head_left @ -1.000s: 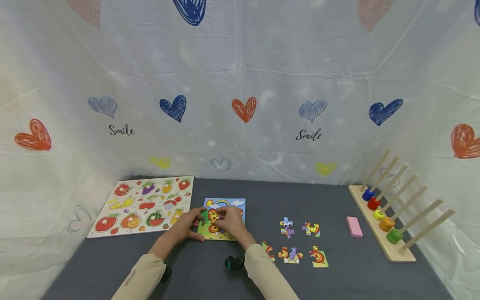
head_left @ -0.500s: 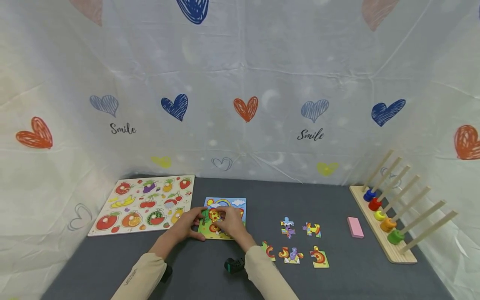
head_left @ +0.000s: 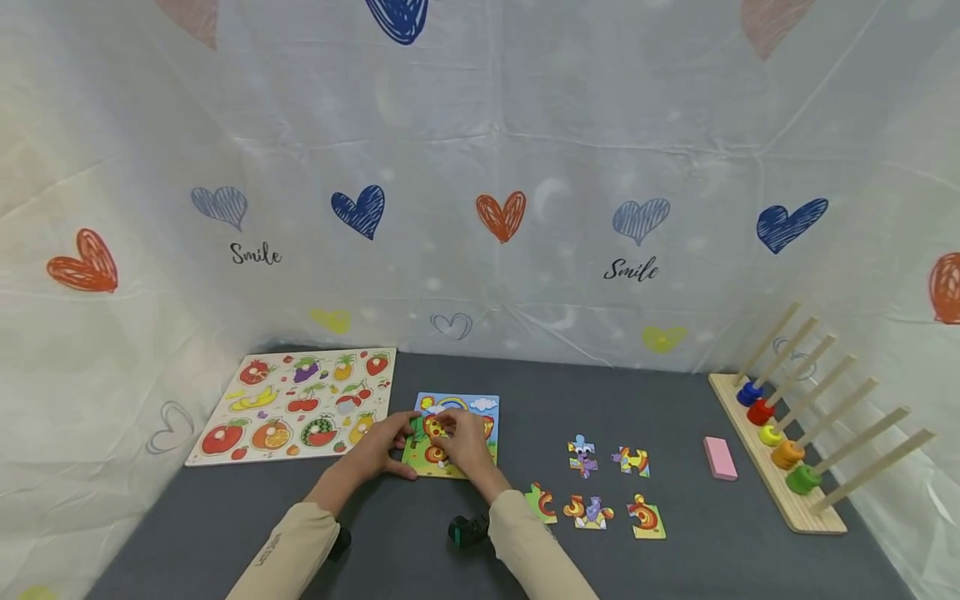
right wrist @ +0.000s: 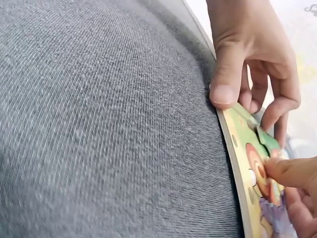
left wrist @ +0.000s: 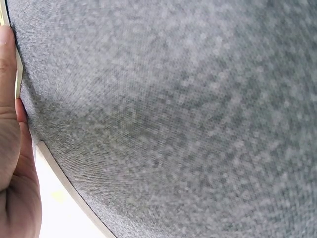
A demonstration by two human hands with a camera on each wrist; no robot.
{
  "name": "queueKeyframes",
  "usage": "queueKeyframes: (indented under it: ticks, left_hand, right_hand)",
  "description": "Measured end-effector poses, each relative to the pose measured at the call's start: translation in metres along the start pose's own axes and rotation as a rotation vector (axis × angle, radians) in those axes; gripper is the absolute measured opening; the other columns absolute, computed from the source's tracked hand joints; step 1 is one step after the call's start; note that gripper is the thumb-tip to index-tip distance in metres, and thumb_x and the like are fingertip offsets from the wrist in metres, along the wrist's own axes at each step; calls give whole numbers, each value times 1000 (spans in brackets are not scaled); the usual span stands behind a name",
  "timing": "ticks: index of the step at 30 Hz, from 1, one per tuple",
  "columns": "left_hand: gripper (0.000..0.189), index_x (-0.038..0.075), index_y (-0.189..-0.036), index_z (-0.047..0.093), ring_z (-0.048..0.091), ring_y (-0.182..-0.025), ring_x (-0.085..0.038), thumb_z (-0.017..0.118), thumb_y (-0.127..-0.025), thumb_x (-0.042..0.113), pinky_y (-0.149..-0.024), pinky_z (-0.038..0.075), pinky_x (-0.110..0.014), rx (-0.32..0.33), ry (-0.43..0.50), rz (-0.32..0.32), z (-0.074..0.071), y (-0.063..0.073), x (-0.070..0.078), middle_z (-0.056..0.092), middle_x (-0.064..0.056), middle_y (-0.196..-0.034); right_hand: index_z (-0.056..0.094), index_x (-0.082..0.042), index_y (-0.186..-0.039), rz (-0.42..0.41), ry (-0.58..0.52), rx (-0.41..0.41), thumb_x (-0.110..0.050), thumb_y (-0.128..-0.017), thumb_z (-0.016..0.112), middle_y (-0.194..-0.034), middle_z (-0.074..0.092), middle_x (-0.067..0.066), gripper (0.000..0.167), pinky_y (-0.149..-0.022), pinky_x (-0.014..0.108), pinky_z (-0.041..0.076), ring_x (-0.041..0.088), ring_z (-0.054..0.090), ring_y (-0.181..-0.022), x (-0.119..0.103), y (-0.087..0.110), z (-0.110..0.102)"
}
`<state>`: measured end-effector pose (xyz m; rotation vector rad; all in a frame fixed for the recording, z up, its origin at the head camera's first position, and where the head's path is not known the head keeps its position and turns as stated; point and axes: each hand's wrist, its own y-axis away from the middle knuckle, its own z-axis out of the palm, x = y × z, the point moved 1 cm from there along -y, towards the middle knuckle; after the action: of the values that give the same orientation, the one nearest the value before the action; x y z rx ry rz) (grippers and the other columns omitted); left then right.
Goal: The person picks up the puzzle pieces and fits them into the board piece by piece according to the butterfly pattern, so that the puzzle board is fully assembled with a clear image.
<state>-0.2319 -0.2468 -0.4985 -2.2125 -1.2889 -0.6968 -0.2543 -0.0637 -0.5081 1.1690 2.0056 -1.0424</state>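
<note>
A small jigsaw board (head_left: 486, 406) with a rainbow and cartoon animals lies on the dark table, partly filled with pieces. My left hand (head_left: 381, 448) grips its left side; in the right wrist view the left thumb (right wrist: 224, 94) sits on the board's near corner. Over the middle of the board, my right hand (head_left: 468, 442) pinches a jigsaw piece (right wrist: 257, 161) with an orange spiral, down at the board's surface. Its fingers hide part of the piece. A green piece (right wrist: 267, 140) beside it looks slightly raised. The left wrist view shows mostly tablecloth and the edge of the left hand (left wrist: 12, 129).
Several loose jigsaw pieces (head_left: 582, 457) lie right of the board. A fruit board (head_left: 292, 408) is at the left. Further right are a pink block (head_left: 720, 458) and a wooden peg stand (head_left: 813, 518) with coloured rings. A patterned curtain (head_left: 555, 333) closes off the back.
The head view has turned slightly, so things appear a little further right. Both hands stay at the board, with only slight movement of the right fingers.
</note>
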Motion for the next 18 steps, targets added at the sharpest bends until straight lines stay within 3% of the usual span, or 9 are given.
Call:
queueKeyframes:
  ticks: [10, 13, 18]
  left_hand:
    - [88, -9, -134, 45, 43, -78, -15, 89, -63, 17, -71, 36, -25, -2, 2, -24, -1, -1, 2, 49, -5, -93]
    - [88, -10, -134, 45, 43, -78, -15, 89, -62, 17, -70, 36, -25, -4, 9, -27, 0, -1, 1, 49, -5, -92]
    - [89, -10, -134, 45, 43, -77, -15, 90, -62, 17, -71, 36, -26, -2, 7, -20, 1, -1, 0, 48, -4, -91]
  right_hand:
    - [71, 3, -101, 18, 78, -19, -3, -76, 79, -94, 71, 14, 27, -69, 31, 54, 25, 67, -81, -6, -2, -3]
    - [70, 2, -103, 39, 40, 3, -1, -77, 79, -97, 70, 15, 28, -69, 31, 54, 26, 68, -82, -7, -1, -3]
    - [67, 6, -108, -13, -54, 37, 8, -78, 74, -102, 69, 21, 31, -72, 38, 55, 32, 68, -90, -4, 1, -5]
